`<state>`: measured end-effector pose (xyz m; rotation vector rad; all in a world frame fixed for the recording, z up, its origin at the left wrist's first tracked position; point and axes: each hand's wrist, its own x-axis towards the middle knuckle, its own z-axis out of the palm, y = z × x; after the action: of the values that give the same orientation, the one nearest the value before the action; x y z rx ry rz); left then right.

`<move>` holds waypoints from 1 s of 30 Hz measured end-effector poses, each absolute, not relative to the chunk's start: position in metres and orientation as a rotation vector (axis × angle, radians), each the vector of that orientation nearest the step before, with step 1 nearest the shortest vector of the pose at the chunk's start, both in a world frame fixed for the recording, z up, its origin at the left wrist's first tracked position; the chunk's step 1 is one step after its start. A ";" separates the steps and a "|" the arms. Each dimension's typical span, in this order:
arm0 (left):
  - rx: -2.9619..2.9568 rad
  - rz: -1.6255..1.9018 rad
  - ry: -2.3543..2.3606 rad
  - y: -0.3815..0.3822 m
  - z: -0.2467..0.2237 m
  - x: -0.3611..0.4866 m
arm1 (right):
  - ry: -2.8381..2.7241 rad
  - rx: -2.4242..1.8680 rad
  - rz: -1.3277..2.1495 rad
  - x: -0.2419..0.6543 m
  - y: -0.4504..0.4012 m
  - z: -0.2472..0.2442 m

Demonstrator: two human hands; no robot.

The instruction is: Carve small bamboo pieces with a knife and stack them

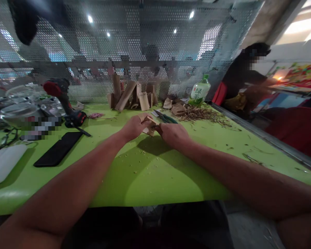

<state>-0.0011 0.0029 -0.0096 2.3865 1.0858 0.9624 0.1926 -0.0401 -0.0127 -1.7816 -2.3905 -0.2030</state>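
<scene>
Above the middle of the green table, my left hand (pixel 134 127) is closed around a small pale-brown piece of wood or bamboo (pixel 150 131). My right hand (pixel 174 135) is closed at the right edge of that piece, fingers pinched together. Something small and dark shows at its fingertips, too indistinct to name. Just behind the right hand lies a green-handled cutting tool (pixel 169 119), partly covered by the hand. Pale crumbs are scattered on the table (pixel 150 183) below the hands.
Behind stand several bamboo-like pieces (pixel 129 95), a green-labelled bottle (pixel 200 90) and a heap of dry shavings (pixel 202 114). At left are a cordless drill (pixel 58 90), a black phone (pixel 58 148), a white block-like object (pixel 6 162) and glass bowls (pixel 20 112). Another person (pixel 243 76) sits at right.
</scene>
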 end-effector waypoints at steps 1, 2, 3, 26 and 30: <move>2.387 0.966 1.105 0.002 -0.010 0.000 | -2.393 -1.784 -0.186 0.192 -0.040 -0.013; 2.384 0.974 1.122 0.002 -0.010 0.001 | -2.396 -1.785 -0.172 0.192 -0.039 -0.013; 2.379 0.987 1.137 0.002 -0.010 0.001 | -2.400 -1.785 -0.163 0.192 -0.039 -0.013; 2.304 1.016 1.298 -0.004 -0.012 0.007 | -2.277 -1.818 -0.003 0.202 -0.040 -0.013; 2.361 0.960 1.341 -0.009 -0.008 0.011 | -2.236 -1.823 -0.072 0.199 -0.039 -0.015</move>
<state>0.0111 -0.0085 -0.0083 2.3608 1.3414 0.9603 0.1993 -0.0389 -0.0151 -1.8233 -2.2361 -0.0717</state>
